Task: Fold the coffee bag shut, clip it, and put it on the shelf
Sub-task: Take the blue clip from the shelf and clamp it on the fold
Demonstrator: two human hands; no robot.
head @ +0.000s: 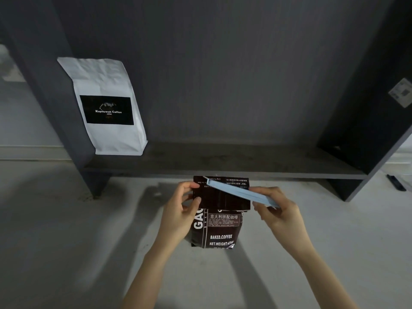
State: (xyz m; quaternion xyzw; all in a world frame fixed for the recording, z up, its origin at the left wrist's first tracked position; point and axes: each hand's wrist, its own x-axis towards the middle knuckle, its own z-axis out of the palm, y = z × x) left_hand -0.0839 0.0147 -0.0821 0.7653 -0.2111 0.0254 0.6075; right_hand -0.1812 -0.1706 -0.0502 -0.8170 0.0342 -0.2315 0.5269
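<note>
**Clip meets the folded top of the coffee bag**

The dark coffee bag [219, 228] stands upright on the pale desk [66, 230], just in front of the grey shelf [245, 161] that lies at 12 o'clock from it. Its top is folded down toward the camera, so the flap shows upside-down print. The left hand [181, 210] pinches the flap's left edge, thumb on the front face and fingers curled over the top corner. At 3 o'clock from the bag, the right hand [281, 210] grips one end of a long light-blue clip [236, 192] between thumb and fingers. The clip slants from the hand up toward 10 o'clock and lies across the upper right part of the flap (whether it is pressed onto the fold or only resting against it cannot be told). On the shelf board, well apart at 10 o'clock from the hands, a white coffee bag [107, 105] with a black label stands beside the left side panel. A small dark object [395, 182] lies on the desk at far 3 o'clock, past the shelf's right panel.
</note>
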